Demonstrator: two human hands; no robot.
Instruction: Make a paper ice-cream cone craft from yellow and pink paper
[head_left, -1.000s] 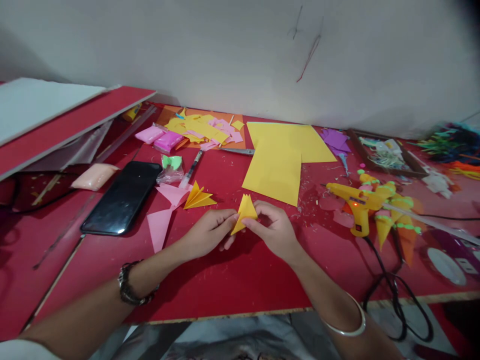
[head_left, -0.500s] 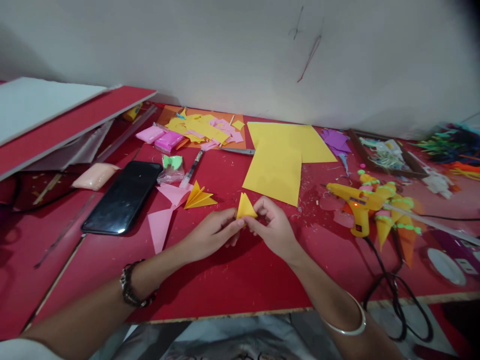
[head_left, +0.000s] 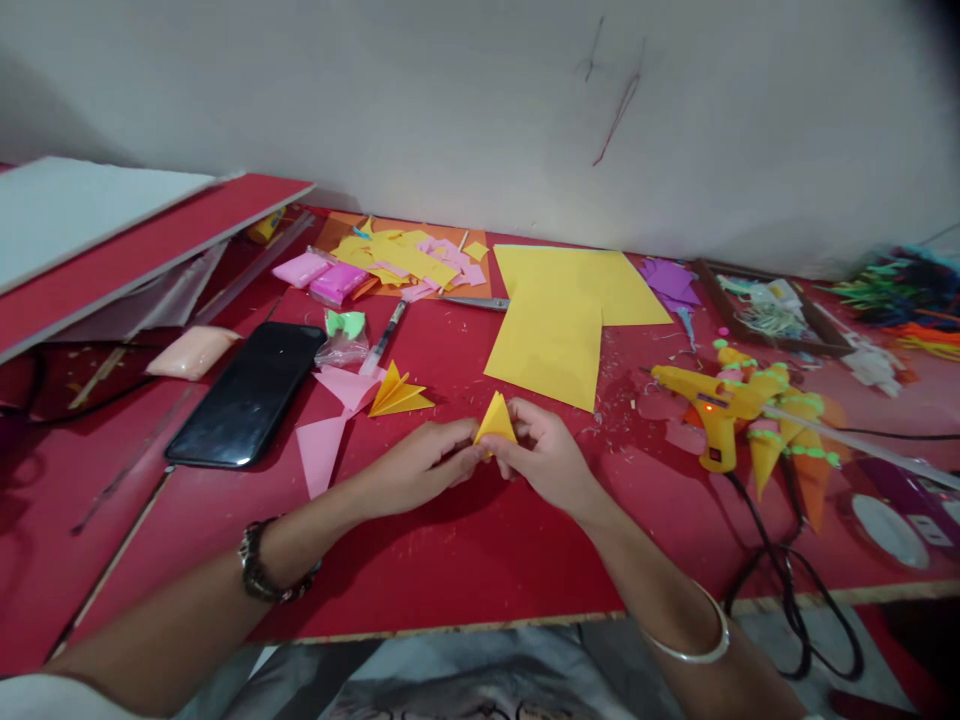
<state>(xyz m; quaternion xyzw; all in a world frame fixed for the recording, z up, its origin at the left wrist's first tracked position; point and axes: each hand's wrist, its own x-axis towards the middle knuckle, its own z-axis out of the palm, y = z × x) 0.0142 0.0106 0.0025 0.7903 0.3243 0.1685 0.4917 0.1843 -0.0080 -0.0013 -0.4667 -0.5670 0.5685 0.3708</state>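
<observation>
Between my two hands is a small folded piece of yellow paper, its pointed end up, held just above the red table. My left hand pinches its left lower edge with thumb and fingers. The thumb of my right hand presses on its front, while the right fingers curl behind it, partly hidden. A folded yellow paper piece with fanned pleats lies to the left of my hands. Beside that one are pink paper pieces. Flat yellow sheets spread out beyond my fingers.
A black phone lies at left near packets of clay. Scissors are partly under the yellow sheet. At right, a yellow glue gun with a lit light and looped cable rests by paper cones. Paper scraps lie behind.
The folded yellow paper has turned slightly in my fingers, its tip shifting a little to the right. Both hands stay on it.
</observation>
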